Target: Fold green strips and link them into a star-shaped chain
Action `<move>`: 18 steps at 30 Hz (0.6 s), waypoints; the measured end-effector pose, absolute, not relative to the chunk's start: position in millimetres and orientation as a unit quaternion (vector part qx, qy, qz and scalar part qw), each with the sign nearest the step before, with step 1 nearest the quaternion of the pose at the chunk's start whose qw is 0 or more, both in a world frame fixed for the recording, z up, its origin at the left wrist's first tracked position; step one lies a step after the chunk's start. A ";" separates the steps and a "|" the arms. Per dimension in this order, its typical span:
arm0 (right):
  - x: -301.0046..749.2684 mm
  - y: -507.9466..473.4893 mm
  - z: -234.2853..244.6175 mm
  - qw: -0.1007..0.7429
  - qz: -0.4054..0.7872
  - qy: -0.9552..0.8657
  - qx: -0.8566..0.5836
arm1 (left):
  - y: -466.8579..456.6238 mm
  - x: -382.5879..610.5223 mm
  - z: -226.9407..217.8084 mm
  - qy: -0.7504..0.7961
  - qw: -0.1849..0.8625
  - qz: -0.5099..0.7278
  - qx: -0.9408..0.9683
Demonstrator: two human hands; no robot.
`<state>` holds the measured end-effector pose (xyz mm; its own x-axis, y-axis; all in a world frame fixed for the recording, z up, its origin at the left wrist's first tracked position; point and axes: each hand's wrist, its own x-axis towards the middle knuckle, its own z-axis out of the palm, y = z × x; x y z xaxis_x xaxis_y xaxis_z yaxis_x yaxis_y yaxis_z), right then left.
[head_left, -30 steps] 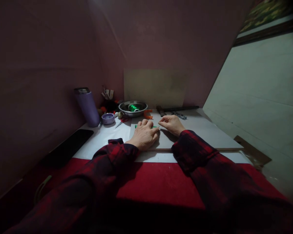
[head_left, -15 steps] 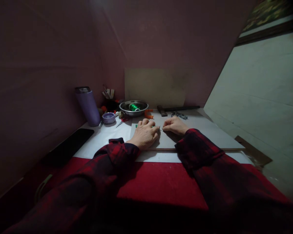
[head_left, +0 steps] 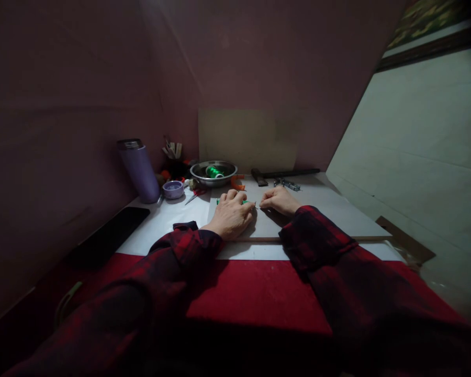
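In the head view, my left grip (head_left: 230, 215), a bare hand in a red-and-black plaid sleeve (head_left: 188, 248), lies palm down with bent fingers over a slim green piece (head_left: 244, 202). That piece is on the pale flat board (head_left: 325, 217), mostly hidden beneath my fingers, with bits of green showing past them; I cannot tell whether I clamp it or only press on it. My right grip (head_left: 261, 205) is just beside its right end, thumb and fingertips drawn together low over the board; I cannot tell whether anything thin is pinched there.

Beyond my hands a round stainless-steel bowl (head_left: 212, 183) holds a shiny green thread spool (head_left: 215, 172), with a curved orange piece (head_left: 238, 183) just beside it. Farther right are a brown-headed hammer with a long black handle (head_left: 259, 178) and small silvery metal pieces (head_left: 289, 184). On the white-covered surface (head_left: 159, 222) to my left are red-handled scissors (head_left: 196, 194), a round lilac dish (head_left: 173, 190) and a tall purple tumbler (head_left: 141, 173).
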<state>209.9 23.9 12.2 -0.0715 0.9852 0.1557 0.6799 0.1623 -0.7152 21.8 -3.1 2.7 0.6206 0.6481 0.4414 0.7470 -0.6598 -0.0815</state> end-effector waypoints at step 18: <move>209.5 25.8 10.1 0.326 0.178 -0.700 -0.610 | -0.9 21.6 1.1 -0.382 0.120 -0.202 -0.894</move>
